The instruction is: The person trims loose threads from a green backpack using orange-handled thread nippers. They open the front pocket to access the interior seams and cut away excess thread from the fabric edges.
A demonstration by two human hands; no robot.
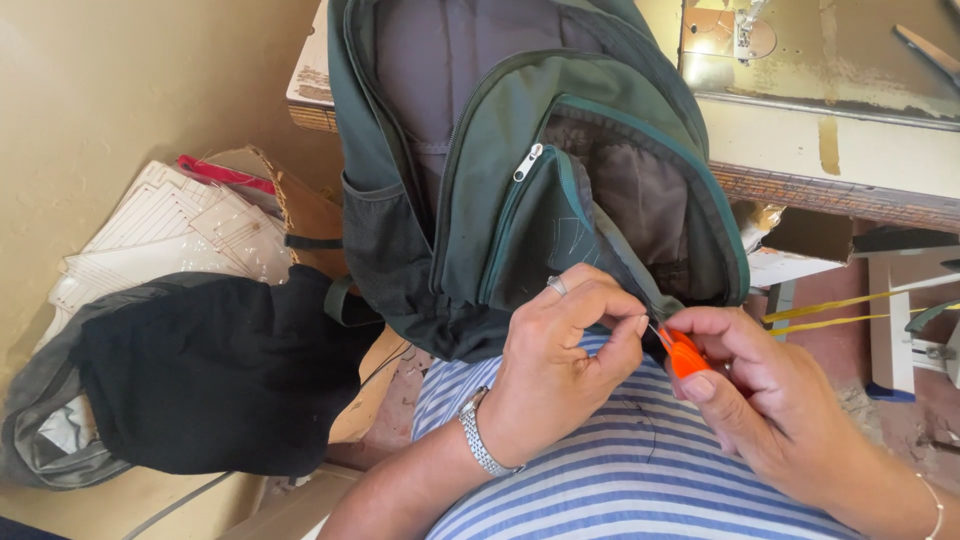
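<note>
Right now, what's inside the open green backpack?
The green backpack shows only dark brownish lining in its open pocket; no item is visible. Deeper parts are hidden by its flaps.

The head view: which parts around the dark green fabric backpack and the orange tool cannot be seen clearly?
- Head view: small orange plastic tool, its tip hidden by the left hand fingers.
- Right hand covers the tool's rear.
- Dark green fabric backpack: top cut off by the upper edge.
- Thin black thread: too fine to follow.
</note>
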